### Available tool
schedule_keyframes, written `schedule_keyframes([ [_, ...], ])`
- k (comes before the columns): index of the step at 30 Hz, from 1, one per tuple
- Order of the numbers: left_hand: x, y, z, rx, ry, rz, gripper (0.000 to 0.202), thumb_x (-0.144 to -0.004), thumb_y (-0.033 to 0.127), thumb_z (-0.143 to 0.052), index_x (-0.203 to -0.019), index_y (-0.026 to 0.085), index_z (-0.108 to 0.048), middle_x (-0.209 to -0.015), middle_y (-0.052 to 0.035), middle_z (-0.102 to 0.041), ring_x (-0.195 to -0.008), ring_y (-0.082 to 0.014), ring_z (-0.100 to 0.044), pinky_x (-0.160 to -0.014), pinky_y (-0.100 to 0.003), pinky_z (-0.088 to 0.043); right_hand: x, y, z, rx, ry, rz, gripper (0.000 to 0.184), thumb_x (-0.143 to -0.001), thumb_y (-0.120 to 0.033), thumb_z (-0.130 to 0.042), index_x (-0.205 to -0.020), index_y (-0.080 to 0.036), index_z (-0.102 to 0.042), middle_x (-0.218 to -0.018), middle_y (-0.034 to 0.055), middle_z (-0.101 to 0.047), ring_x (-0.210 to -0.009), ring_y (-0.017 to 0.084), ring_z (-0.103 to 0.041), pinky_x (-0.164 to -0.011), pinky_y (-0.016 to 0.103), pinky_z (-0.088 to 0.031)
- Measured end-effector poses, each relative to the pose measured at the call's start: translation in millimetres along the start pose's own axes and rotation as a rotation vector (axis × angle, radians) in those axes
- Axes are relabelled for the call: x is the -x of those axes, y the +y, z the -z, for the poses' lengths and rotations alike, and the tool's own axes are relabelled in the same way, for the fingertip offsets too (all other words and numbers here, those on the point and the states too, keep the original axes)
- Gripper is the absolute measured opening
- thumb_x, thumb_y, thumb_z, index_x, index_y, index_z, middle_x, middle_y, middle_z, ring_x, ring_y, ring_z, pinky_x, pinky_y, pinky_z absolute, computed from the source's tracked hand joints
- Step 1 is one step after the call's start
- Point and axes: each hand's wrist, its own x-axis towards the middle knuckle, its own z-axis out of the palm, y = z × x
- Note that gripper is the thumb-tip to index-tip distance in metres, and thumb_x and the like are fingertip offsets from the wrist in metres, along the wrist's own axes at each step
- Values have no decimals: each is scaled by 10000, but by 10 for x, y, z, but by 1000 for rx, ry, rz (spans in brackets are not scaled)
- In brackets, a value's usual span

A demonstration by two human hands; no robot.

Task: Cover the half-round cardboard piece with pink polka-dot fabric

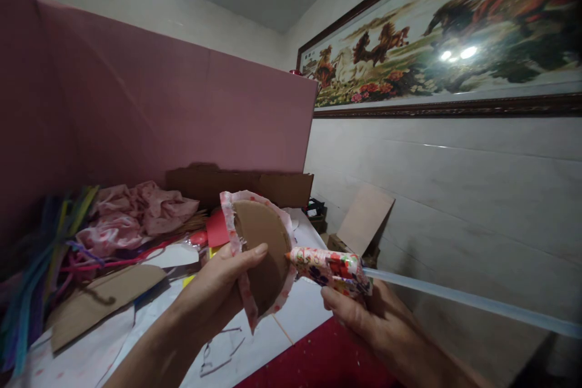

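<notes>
My left hand [231, 276] grips a half-round piece of cardboard [264, 236], thumb on its brown face. Pink patterned fabric [248, 300] lies behind the cardboard and sticks out past its edge all round. In my right hand [364, 309] is a hot glue gun [327, 264] covered in a flowery pattern. Its orange-brown nozzle touches or nearly touches the curved right edge of the cardboard. A long translucent glue stick [459, 298] sticks out of the gun's back toward the right. The fingers round the gun's handle are partly hidden.
On the white-covered table lie crumpled pink fabric [140, 212], colourful pipe cleaners [34, 291], a cut cardboard piece [104, 297], glasses [220, 354] and a thin wooden stick [284, 330]. A pink panel [182, 103] stands behind. Another board [366, 218] leans at the right wall.
</notes>
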Motion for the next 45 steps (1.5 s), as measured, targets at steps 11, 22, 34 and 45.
schedule_keyframes([
  [11,12,-23,23,-8,-19,9,317,-866,191,-552,-1167,93,-564,-982,-174,-717,-769,-254,-674,-649,-366,-503,-48,-41,-52,-34,-5,6,241,-926,-379,-501,-1081,-262,-642,-909,-2,-654,-890,182,-575,-807,265,-468],
  [22,10,-22,32,16,-12,8,329,-860,190,-558,-1180,110,-554,-1020,-175,-707,-831,-265,-670,-696,-370,-502,-10,-45,-59,-33,26,10,285,-920,-379,-507,-1124,-234,-643,-992,33,-677,-925,201,-598,-853,299,-473],
  [34,5,4,-33,6,8,19,304,-848,163,-558,-1142,91,-580,-964,-169,-708,-754,-219,-656,-708,-344,-493,-110,-254,71,21,-13,-39,285,-906,-422,-508,-787,-180,-600,-642,-24,-484,-549,105,-400,-527,221,-400],
  [45,37,-16,8,-45,-79,47,258,-860,188,-542,-1094,133,-633,-965,-143,-691,-664,-183,-615,-606,-318,-487,-150,-95,42,7,99,-55,378,-901,-466,-503,-642,-198,-442,-544,-58,-378,-489,88,-347,-439,220,-289],
])
